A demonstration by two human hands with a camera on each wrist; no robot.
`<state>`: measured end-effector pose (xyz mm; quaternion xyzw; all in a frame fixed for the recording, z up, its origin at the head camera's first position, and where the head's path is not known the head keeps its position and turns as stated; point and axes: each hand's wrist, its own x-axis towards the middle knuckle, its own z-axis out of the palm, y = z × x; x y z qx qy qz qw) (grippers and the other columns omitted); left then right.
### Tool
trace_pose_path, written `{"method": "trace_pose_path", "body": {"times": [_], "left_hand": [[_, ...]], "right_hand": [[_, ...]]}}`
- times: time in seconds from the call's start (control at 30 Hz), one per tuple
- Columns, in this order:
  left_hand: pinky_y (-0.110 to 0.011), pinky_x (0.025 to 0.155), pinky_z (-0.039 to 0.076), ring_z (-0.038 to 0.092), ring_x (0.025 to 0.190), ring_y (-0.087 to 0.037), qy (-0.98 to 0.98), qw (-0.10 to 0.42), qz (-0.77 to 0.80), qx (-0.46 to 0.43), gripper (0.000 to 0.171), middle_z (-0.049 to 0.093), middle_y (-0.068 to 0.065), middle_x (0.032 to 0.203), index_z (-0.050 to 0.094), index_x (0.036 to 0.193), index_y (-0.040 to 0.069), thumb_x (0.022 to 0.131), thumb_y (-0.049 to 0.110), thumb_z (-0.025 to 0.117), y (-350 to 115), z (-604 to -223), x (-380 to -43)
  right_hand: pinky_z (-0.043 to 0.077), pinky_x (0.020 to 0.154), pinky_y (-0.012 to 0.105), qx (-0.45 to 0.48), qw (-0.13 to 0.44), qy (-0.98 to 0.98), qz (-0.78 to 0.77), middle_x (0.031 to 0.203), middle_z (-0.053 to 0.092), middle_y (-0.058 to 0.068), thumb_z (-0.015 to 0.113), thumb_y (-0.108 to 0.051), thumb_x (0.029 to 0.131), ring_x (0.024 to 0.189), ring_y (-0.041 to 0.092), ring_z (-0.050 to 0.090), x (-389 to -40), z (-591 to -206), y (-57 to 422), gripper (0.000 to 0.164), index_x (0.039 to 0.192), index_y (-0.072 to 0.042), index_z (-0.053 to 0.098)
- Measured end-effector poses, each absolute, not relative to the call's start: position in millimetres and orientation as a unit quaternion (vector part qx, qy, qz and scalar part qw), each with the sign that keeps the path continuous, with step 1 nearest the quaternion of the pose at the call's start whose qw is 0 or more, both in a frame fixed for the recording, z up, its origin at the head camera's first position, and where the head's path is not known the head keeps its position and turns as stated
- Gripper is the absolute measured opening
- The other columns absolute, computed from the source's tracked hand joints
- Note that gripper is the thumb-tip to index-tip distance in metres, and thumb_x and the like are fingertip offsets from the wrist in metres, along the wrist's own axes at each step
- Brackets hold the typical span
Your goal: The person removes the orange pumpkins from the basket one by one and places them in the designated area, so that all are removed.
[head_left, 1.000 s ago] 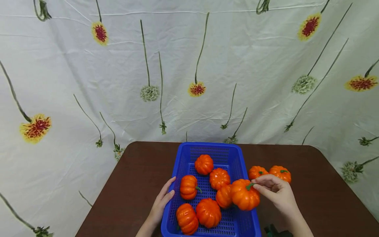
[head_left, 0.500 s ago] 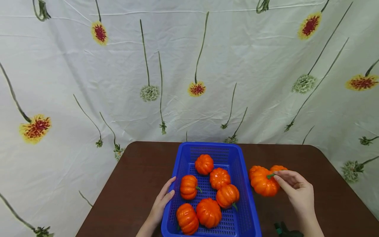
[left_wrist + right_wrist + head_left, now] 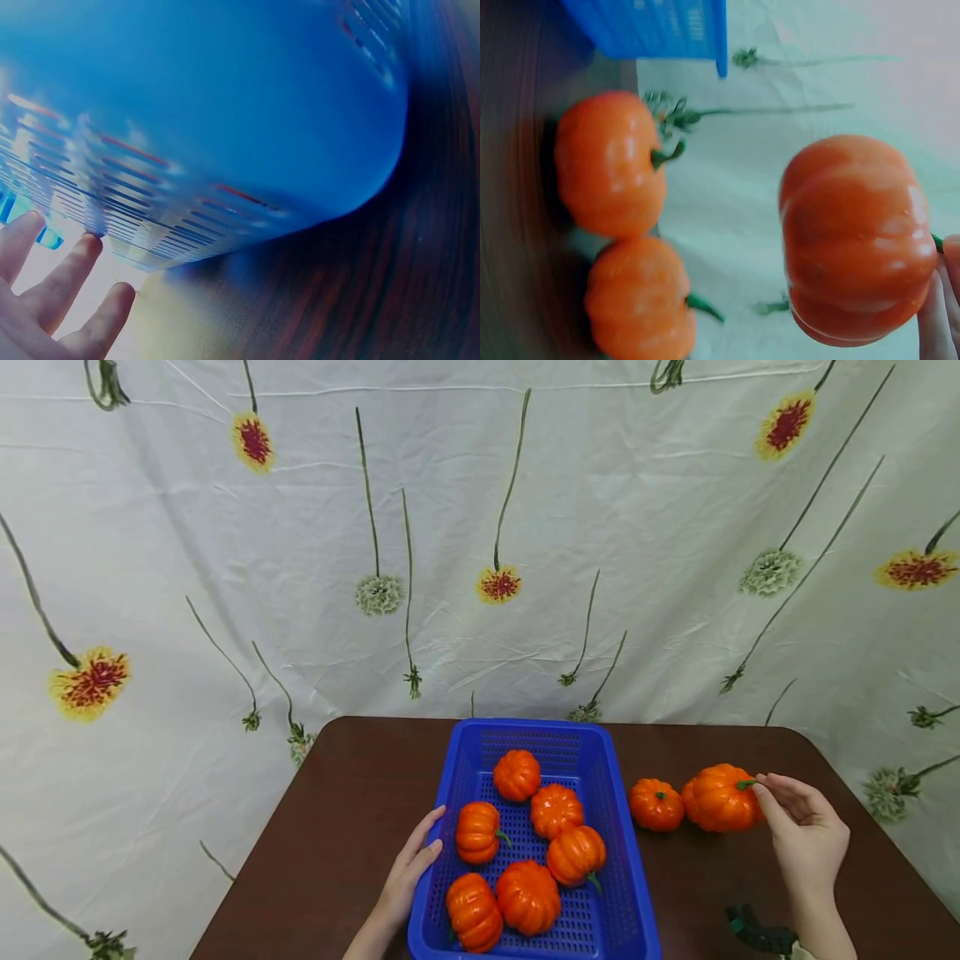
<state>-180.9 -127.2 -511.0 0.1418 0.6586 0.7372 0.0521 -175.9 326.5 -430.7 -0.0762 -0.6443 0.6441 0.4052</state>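
My right hand [image 3: 806,827] pinches the green stem of an orange toy pumpkin [image 3: 718,800]. In the right wrist view this held pumpkin [image 3: 857,240] hangs in the air, apart from two pumpkins on the table, one upper [image 3: 613,165] and one lower [image 3: 643,300]. Only one of those two, a small pumpkin [image 3: 656,805], shows plainly in the head view; the held one covers the other. At the left side of a blue plastic basket [image 3: 444,777], my left hand [image 3: 401,881] touches the outer wall with fairly straight fingers [image 3: 64,277].
Several orange pumpkins lie in the basket, among them one by its far end [image 3: 517,776] and one near its front [image 3: 528,897]. A brown table [image 3: 360,793] bears everything. Behind it hangs a flower-printed cloth [image 3: 450,527]. A dark strap [image 3: 759,935] sits by my right wrist.
My right hand has carried the pumpkin from above the basket's right edge out to the right, over the pumpkins on the table. The left hand and basket have stayed put.
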Motion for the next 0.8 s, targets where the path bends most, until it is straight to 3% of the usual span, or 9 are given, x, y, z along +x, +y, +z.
{"method": "trace_pose_path", "body": {"times": [0.33, 0.53, 0.8], "left_hand": [[-0.033, 0.091, 0.045, 0.047, 0.119, -0.017, 0.655, 0.053, 0.742, 0.134, 0.047, 0.026, -0.019, 0.148, 0.029, 0.146, 0.008, 0.100, 0.017, 0.038, -126.2, -510.9, -180.8], [-0.032, 0.091, 0.045, 0.048, 0.119, -0.016, 0.656, 0.052, 0.743, 0.122, 0.047, 0.028, -0.016, 0.149, 0.031, 0.146, 0.011, 0.100, 0.018, 0.039, -125.4, -511.1, -180.3], [-0.031, 0.091, 0.044, 0.046, 0.121, -0.019, 0.655, 0.048, 0.744, 0.126, 0.046, 0.028, -0.016, 0.149, 0.032, 0.145, 0.010, 0.100, 0.017, 0.039, -125.4, -511.5, -180.3]], "right_hand": [[0.046, 0.067, 0.008, -0.132, 0.468, -0.641, 0.594, 0.081, 0.069, -0.012, 0.071, 0.008, 0.076, 0.074, 0.000, 0.063, -187.7, -450.1, 358.8, 0.022, 0.098, 0.009, 0.068], [0.044, 0.068, 0.006, -0.190, 0.472, -0.672, 0.538, 0.082, 0.065, -0.022, 0.071, -0.001, 0.080, 0.075, -0.006, 0.061, -195.2, -462.5, 376.7, 0.024, 0.103, 0.005, 0.069], [0.045, 0.073, 0.009, -0.217, 0.464, -0.681, 0.523, 0.097, 0.070, -0.008, 0.076, -0.017, 0.079, 0.082, 0.000, 0.062, -228.6, -535.1, 443.0, 0.030, 0.106, -0.007, 0.071]]}}
